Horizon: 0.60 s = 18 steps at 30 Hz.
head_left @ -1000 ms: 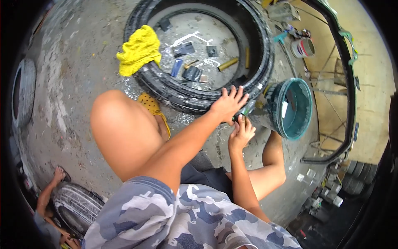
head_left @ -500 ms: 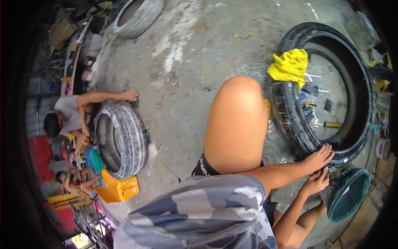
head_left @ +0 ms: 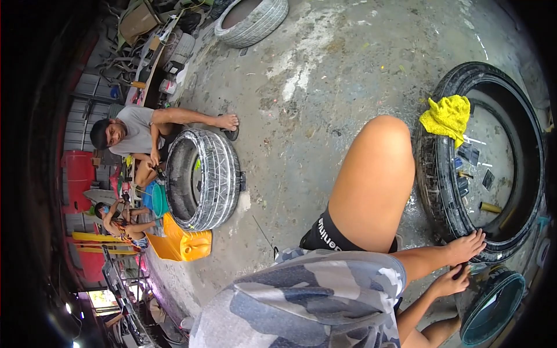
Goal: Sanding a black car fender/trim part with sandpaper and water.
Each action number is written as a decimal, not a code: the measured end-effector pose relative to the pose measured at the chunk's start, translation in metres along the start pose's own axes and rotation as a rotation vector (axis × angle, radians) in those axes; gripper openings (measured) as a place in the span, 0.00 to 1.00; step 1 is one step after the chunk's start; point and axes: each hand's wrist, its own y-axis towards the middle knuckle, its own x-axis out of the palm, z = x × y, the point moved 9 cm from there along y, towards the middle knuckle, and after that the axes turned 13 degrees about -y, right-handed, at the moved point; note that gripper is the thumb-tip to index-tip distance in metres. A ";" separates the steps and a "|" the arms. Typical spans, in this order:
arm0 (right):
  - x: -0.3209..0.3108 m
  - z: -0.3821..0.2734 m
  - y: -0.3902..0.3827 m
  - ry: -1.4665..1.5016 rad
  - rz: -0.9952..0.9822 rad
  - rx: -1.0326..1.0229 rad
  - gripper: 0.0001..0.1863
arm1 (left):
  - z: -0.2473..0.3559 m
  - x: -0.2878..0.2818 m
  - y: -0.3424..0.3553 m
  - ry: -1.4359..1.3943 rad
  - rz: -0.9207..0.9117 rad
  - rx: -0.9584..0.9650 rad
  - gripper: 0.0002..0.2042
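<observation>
On the right, a large black tyre lies on its side, its surface wet-looking. My left hand rests on the tyre's near edge, fingers stretched out over the rubber. Just below it, my right hand is closed beside the tyre wall, with something small and dark at its fingers that I cannot make out. A yellow cloth is draped over the tyre's far left side. Inside the ring lie several dark pieces and a short yellowish tube. Below my right hand stands a dark green bucket.
To the left, a person in a grey shirt sits behind a tyre with white streaks. A cut yellow jug is near that tyre. Another tyre lies at the back. A second person sits farther off.
The view has swung left, so everything sits farther right in it. My hands keep about the same places at the tyre. The person in grey has lifted their head.
</observation>
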 end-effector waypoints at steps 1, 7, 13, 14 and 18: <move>0.005 0.021 0.009 -0.005 -0.003 0.028 0.19 | 0.009 0.007 -0.003 -0.035 -0.058 0.013 0.36; -0.009 0.004 0.012 0.077 0.035 -0.117 0.20 | 0.004 0.008 -0.005 0.072 -0.098 0.009 0.61; 0.019 0.027 0.043 -0.028 -0.141 0.025 0.19 | -0.001 0.004 -0.011 0.105 -0.090 0.002 0.63; 0.011 0.023 0.043 -0.043 -0.109 0.024 0.19 | 0.000 0.005 -0.006 0.108 -0.113 0.025 0.63; -0.009 0.020 -0.002 -0.023 0.006 -0.093 0.19 | 0.017 0.006 -0.007 0.046 -0.168 0.055 0.63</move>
